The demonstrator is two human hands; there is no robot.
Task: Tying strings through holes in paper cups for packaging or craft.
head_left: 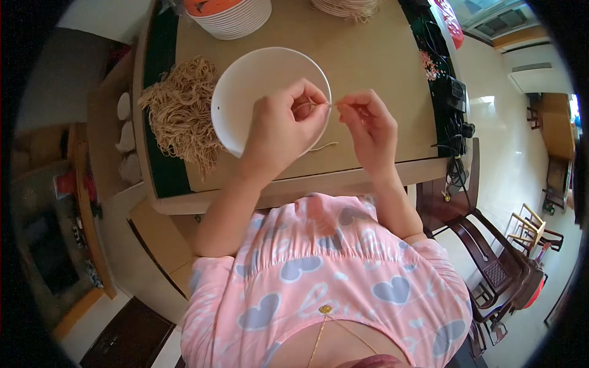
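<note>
Left hand [287,122] and right hand [371,126] pinch a tan cord [332,104]. Below, a white bowl [248,80] bears a dark inner spot.

Looks down on a tan-topped table [380,55] with a dark green strip [162,172] along its left end. Opens at right onto a pale, glossy floor [509,159] with white glare [488,99] across its sheen. Shows dark brown chairs [488,254] near the table's right corner, with a light wooden chair [529,230] farther off. Takes in a white vented unit [537,69] and brown wooden furniture [555,122] toward the upper right, plus a bright patch [575,113] at the rim, perhaps a window or doorway, too warped to tell. Darkens at left around a wood-edged panel [49,251], with a dark brown rectangular piece [129,334] at lower left.
</note>
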